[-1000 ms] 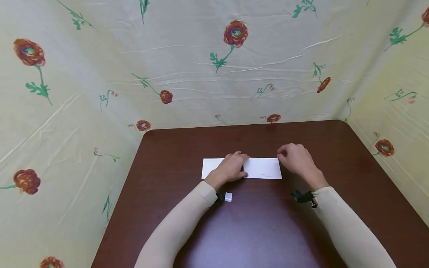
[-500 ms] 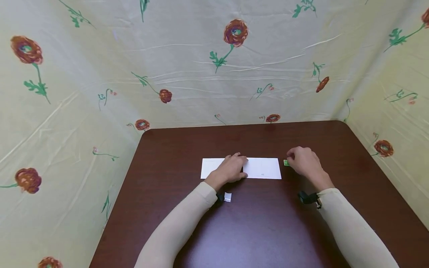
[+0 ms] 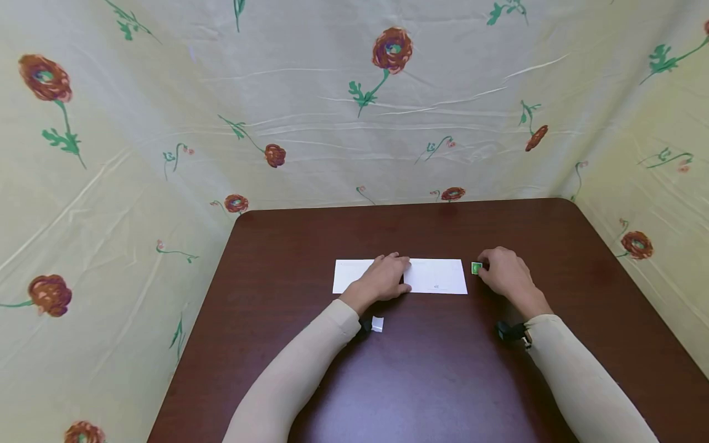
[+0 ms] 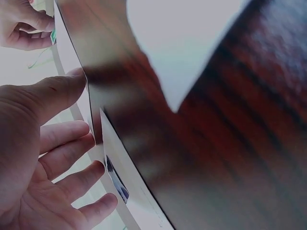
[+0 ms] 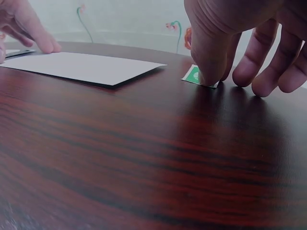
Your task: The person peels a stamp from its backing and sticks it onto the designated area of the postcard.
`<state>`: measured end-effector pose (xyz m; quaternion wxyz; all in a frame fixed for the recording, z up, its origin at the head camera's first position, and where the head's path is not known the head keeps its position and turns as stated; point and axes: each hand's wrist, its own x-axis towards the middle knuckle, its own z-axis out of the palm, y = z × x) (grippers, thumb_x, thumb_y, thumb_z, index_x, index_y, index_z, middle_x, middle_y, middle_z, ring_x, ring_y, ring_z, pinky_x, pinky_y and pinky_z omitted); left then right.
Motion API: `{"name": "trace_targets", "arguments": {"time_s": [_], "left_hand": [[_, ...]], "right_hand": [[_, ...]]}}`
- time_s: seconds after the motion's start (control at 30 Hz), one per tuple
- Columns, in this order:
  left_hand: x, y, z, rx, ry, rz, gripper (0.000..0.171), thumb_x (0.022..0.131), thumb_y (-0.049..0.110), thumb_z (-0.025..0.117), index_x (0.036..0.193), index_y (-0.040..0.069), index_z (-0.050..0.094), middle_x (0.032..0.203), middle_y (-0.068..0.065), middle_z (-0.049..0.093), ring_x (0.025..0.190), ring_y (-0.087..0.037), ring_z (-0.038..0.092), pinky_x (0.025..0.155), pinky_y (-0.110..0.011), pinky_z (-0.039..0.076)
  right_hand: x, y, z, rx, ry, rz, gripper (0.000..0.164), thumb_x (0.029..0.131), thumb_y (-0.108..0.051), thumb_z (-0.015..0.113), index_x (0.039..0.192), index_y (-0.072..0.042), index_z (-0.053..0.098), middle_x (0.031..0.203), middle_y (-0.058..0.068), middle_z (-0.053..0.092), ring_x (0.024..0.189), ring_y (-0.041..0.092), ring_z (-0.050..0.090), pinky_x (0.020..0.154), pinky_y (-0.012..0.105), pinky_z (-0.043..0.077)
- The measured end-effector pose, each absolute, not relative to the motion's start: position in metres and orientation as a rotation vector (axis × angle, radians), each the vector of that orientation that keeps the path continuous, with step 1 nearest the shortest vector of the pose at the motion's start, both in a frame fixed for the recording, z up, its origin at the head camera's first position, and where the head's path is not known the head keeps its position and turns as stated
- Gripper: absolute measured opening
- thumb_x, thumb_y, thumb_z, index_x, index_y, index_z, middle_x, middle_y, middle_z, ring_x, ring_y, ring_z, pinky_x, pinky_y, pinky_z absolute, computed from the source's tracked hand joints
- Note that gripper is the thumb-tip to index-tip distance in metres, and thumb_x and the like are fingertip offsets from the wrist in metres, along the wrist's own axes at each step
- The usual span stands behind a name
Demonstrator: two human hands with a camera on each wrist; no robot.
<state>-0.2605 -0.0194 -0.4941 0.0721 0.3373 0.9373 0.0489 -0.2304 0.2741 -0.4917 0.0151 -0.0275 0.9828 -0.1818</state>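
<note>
My left hand (image 3: 382, 277) rests with spread fingers across two white paper rectangles. One, the left card (image 3: 349, 271), lies partly under the palm; the right card (image 3: 434, 275) has a small printed mark near its lower edge. A dark blue patch (image 4: 117, 181) shows on the left card in the left wrist view. Just beyond the right card's edge, my right hand (image 3: 505, 271) pinches a small green stamp (image 3: 476, 268) with a white border by its right side, low at the tabletop. In the right wrist view the thumb covers part of the stamp (image 5: 193, 75).
A small white paper scrap (image 3: 378, 324) lies on the brown table (image 3: 432, 375) near the left wrist. Flower-patterned cloth (image 3: 310, 92) hangs along the far edge and both sides of the table.
My right hand has moved right from the right card's upper corner. The green stamp, first not visible, now shows at its fingertips. The left hand and both cards stay put.
</note>
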Motion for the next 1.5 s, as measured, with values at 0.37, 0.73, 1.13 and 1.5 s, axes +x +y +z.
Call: {"name": "trace_targets", "arguments": {"time_s": [0.37, 0.73, 1.13, 1.5], "left_hand": [[-0.261, -0.018, -0.494, 0.981, 2.815, 0.15, 0.056, 0.092, 0.039, 0.071, 0.139, 0.012, 0.058, 0.151, -0.003, 0.051, 0.144, -0.029, 0.041, 0.115, -0.053, 0.034], [-0.262, -0.018, -0.492, 0.965, 2.809, 0.155, 0.054, 0.092, 0.039, 0.07, 0.139, 0.013, 0.059, 0.152, -0.002, 0.05, 0.145, -0.029, 0.04, 0.115, -0.055, 0.032], [-0.261, -0.02, -0.492, 0.962, 2.815, 0.137, 0.053, 0.093, 0.04, 0.069, 0.138, 0.014, 0.059, 0.152, 0.0, 0.051, 0.146, -0.032, 0.038, 0.116, -0.054, 0.031], [-0.258, -0.025, -0.485, 0.964, 2.849, 0.186, 0.056, 0.093, 0.04, 0.069, 0.141, 0.012, 0.057, 0.152, -0.003, 0.051, 0.144, -0.036, 0.04, 0.116, -0.052, 0.033]], "right_hand": [[-0.229, 0.275, -0.491, -0.055, 3.066, -0.581, 0.02, 0.088, -0.02, 0.073, 0.101, -0.004, 0.069, 0.089, 0.012, 0.066, 0.071, 0.026, 0.055, 0.059, 0.036, 0.047], [-0.226, 0.273, -0.487, -0.07, 3.093, -0.632, 0.01, 0.09, -0.017, 0.069, 0.092, -0.007, 0.067, 0.079, 0.008, 0.063, 0.067, 0.024, 0.054, 0.055, 0.032, 0.045], [-0.221, 0.263, -0.472, -0.143, 3.076, -0.639, 0.008, 0.088, -0.018, 0.071, 0.088, -0.01, 0.069, 0.075, 0.004, 0.063, 0.065, 0.02, 0.053, 0.056, 0.031, 0.044], [-0.216, 0.25, -0.458, -0.232, 3.075, -0.604, 0.008, 0.088, -0.019, 0.072, 0.088, -0.011, 0.07, 0.076, 0.003, 0.063, 0.065, 0.019, 0.053, 0.056, 0.03, 0.044]]}}
